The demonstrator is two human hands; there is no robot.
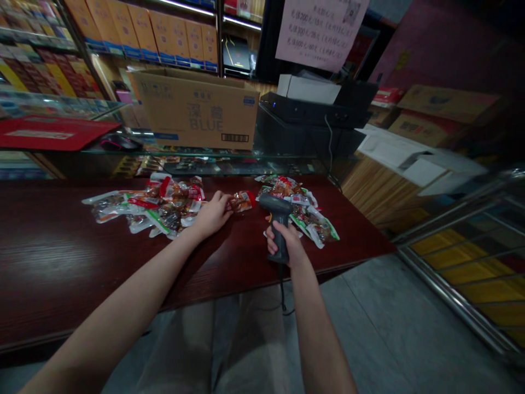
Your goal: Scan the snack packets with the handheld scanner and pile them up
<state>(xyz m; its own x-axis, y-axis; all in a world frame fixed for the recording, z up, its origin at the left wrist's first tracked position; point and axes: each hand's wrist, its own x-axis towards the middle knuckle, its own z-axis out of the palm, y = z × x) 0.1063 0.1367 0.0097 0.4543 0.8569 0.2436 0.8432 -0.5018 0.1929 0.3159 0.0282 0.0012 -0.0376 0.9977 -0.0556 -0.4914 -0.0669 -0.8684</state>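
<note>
At counter (53, 262): right hand (285, 243) gripping barcode scanner (278, 219), left hand (212, 215) beside snack packet (241, 201).

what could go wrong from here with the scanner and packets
The scanner in the right hand trails a cord down past the counter's edge, so the cord could snag and jerk the scanner. The lone packet by the left hand lies in the narrow gap between the left pile and the right pile, so it could easily get mixed into the wrong one.
</note>
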